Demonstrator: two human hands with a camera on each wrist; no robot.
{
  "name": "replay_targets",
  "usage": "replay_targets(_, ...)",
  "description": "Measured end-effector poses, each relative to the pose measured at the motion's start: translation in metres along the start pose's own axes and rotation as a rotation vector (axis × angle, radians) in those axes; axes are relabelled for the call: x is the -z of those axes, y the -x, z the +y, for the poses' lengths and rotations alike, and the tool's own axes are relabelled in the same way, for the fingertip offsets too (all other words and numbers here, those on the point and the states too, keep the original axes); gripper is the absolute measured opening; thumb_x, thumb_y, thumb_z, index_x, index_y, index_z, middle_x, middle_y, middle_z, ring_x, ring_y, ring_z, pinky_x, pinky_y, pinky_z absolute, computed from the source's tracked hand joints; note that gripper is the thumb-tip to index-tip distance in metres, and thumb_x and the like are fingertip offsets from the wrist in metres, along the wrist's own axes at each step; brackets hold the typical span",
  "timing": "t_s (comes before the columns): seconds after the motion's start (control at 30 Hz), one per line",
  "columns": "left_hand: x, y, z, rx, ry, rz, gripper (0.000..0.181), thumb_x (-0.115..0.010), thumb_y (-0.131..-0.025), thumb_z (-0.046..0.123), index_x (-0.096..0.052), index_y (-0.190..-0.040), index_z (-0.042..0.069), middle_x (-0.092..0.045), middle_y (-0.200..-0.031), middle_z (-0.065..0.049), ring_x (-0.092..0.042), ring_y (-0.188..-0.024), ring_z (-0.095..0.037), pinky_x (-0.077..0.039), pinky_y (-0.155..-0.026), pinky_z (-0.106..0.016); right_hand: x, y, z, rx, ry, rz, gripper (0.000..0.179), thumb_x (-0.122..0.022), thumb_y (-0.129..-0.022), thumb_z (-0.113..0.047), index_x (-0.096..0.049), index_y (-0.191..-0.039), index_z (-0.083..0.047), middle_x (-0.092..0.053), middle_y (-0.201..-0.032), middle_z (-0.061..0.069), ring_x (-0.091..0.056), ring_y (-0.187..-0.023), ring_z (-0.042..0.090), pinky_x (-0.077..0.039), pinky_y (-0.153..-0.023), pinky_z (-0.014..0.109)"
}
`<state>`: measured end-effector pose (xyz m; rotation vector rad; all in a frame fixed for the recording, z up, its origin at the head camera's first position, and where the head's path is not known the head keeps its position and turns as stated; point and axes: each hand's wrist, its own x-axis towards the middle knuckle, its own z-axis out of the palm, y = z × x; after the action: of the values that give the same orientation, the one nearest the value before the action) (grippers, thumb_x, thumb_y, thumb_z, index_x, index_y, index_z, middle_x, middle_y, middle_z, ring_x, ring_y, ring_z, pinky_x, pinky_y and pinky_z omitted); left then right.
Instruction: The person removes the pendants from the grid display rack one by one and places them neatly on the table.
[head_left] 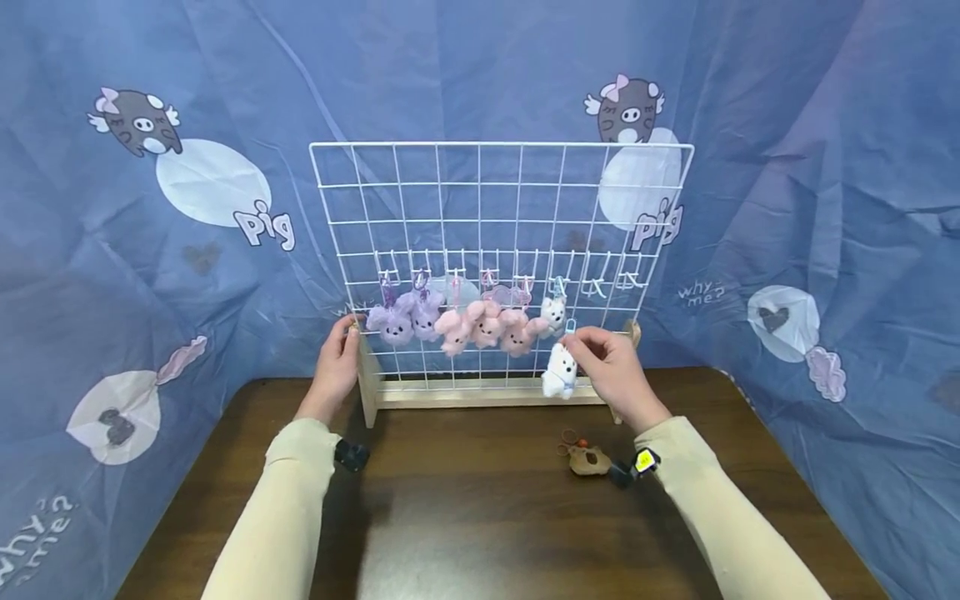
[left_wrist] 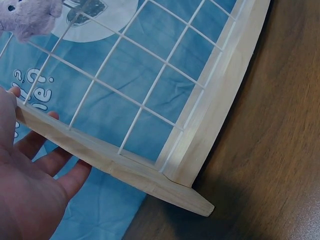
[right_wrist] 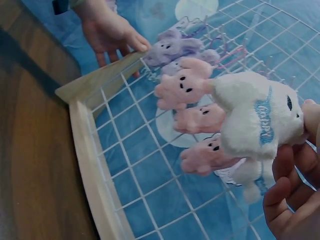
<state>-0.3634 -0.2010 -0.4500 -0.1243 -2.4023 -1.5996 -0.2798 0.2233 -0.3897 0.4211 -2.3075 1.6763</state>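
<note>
My right hand (head_left: 621, 375) pinches a white plush dog keychain (head_left: 558, 375) near its light blue strap, holding it in front of the wire rack's lower right. The right wrist view shows this plush (right_wrist: 250, 115) large, a blue lettered band across it. A similar white plush (head_left: 553, 313) hangs from a hook just above and left. My left hand (head_left: 335, 371) grips the wooden side post (left_wrist: 100, 157) of the rack, fingers behind it. Left of the white plush hang several pink plush keychains (head_left: 486, 325) and two purple ones (head_left: 393, 325).
The white wire grid (head_left: 480, 183) stands in a wooden base (head_left: 480, 396) on a dark brown table (head_left: 450, 517). Bare hooks (head_left: 628, 279) are at the grid's right. A brown keychain (head_left: 588, 461) lies near my right wrist. Blue printed cloth (head_left: 480, 67) surrounds the table.
</note>
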Motion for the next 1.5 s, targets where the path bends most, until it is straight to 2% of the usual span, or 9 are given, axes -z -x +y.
replay_targets(0.13, 0.001, 0.001, 0.001, -0.007, -0.002, 0.003, 0.042, -0.034, -0.116, 0.025, -0.046, -0.153, 0.009, -0.057, -0.124, -0.03, -0.05, -0.105, -0.034, -0.04, -0.088, -0.043, -0.007, 0.003, 0.007, -0.003, -0.007, -0.023, 0.021, -0.064, -0.106, -0.015, -0.076, -0.107, 0.003, -0.065, -0.084, 0.004, -0.056, -0.074, 0.01, -0.049, -0.066, 0.022)
replay_targets(0.27, 0.001, 0.001, 0.001, -0.007, 0.017, 0.008, 0.04, -0.035, -0.116, 0.023, -0.047, -0.151, 0.008, -0.057, -0.141, -0.03, -0.052, -0.121, -0.036, -0.04, -0.102, -0.05, -0.014, 0.006, 0.015, -0.022, -0.02, -0.045, 0.02, -0.066, -0.105, -0.015, -0.076, -0.104, 0.003, -0.062, -0.079, 0.001, -0.05, -0.068, 0.01, -0.042, -0.06, 0.023)
replay_targets(0.37, 0.0, 0.0, 0.001, -0.005, 0.04, -0.004, 0.039, -0.036, -0.116, 0.023, -0.047, -0.151, 0.009, -0.056, -0.144, -0.029, -0.05, -0.13, -0.038, -0.037, -0.109, -0.054, -0.019, 0.009, 0.021, -0.033, -0.013, -0.049, 0.018, -0.067, -0.104, -0.013, -0.076, -0.104, 0.003, -0.066, -0.079, -0.001, -0.052, -0.067, 0.01, -0.043, -0.06, 0.022)
replay_targets(0.67, -0.003, -0.003, 0.001, -0.007, 0.037, -0.014, 0.04, -0.035, -0.116, 0.025, -0.047, -0.151, 0.011, -0.058, -0.14, -0.028, -0.05, -0.119, -0.035, -0.037, -0.101, -0.047, -0.03, 0.017, 0.042, -0.056, -0.012, -0.108, 0.018, -0.068, -0.103, -0.011, -0.075, -0.107, 0.005, -0.075, -0.088, 0.012, -0.062, -0.073, 0.009, -0.05, -0.068, 0.023)
replay_targets(0.8, -0.004, -0.003, 0.002, 0.011, 0.035, -0.019, 0.04, -0.035, -0.116, 0.025, -0.047, -0.152, 0.012, -0.057, -0.14, -0.027, -0.05, -0.12, -0.035, -0.038, -0.101, -0.048, -0.035, 0.021, 0.053, -0.077, 0.036, -0.128, 0.017, -0.069, -0.103, -0.01, -0.075, -0.107, 0.005, -0.075, -0.089, 0.009, -0.063, -0.075, 0.011, -0.051, -0.07, 0.023)
replay_targets(0.93, -0.003, -0.002, 0.003, 0.024, 0.042, -0.027, 0.041, -0.034, -0.116, 0.025, -0.045, -0.153, 0.012, -0.054, -0.146, -0.027, -0.048, -0.129, -0.036, -0.036, -0.108, -0.053, -0.038, 0.024, 0.063, -0.103, 0.075, -0.149, 0.019, -0.069, -0.103, -0.011, -0.074, -0.109, 0.005, -0.076, -0.092, 0.01, -0.064, -0.079, 0.013, -0.051, -0.073, 0.024)
replay_targets(1.07, -0.002, -0.001, 0.002, 0.024, 0.045, -0.023, 0.041, -0.034, -0.116, 0.026, -0.045, -0.153, 0.012, -0.053, -0.149, -0.027, -0.047, -0.132, -0.037, -0.035, -0.111, -0.055, -0.041, 0.025, 0.072, -0.095, 0.102, -0.179, 0.02, -0.069, -0.102, -0.01, -0.074, -0.11, 0.007, -0.077, -0.096, 0.011, -0.064, -0.08, 0.012, -0.051, -0.073, 0.024)
replay_targets(1.23, -0.001, 0.0, 0.002, 0.024, 0.039, -0.021, 0.041, -0.034, -0.116, 0.026, -0.045, -0.153, 0.012, -0.052, -0.15, -0.026, -0.046, -0.136, -0.036, -0.034, -0.114, -0.055, -0.045, 0.027, 0.08, -0.083, 0.144, -0.199, 0.015, -0.071, -0.101, -0.009, -0.076, -0.106, 0.004, -0.076, -0.096, 0.01, -0.063, -0.079, 0.01, -0.051, -0.071, 0.024)
replay_targets(1.5, 0.001, 0.002, 0.002, 0.02, 0.026, -0.012, 0.04, -0.033, -0.116, 0.024, -0.045, -0.153, 0.012, -0.052, -0.147, -0.028, -0.048, -0.128, -0.037, -0.036, -0.11, -0.055, -0.049, 0.029, 0.084, -0.136, 0.208, -0.221, 0.01, -0.072, -0.1, -0.009, -0.076, -0.102, -0.001, -0.075, -0.09, 0.006, -0.065, -0.08, 0.012, -0.053, -0.073, 0.027)
